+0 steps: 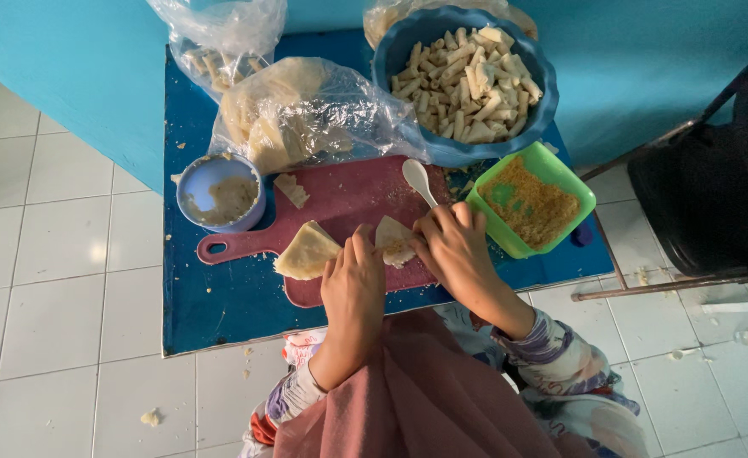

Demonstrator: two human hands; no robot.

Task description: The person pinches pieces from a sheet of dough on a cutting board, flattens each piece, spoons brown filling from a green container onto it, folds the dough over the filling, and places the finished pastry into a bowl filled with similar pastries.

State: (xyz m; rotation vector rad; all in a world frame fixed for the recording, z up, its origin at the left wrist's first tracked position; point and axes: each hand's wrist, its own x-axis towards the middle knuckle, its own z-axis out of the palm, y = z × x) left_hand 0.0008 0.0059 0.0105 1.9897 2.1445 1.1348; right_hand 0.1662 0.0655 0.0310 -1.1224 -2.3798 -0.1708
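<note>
Reaching fwd w/ both forearms from bottom of view, angling inward. Left hand (353, 284) lying palm-down, fingers together, tips curling slightly. Right hand (453, 246) curling tight, knuckles up, fingertips pinching down. Hands sitting just beside each other, nearly touching.

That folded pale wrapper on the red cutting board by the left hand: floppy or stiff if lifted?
The folded wrapper is probably floppy: it looks thin and lies flat on the cutting board. It seems light for its size. It may tear easily, judging by the torn scrap and crumbs nearby.
</note>
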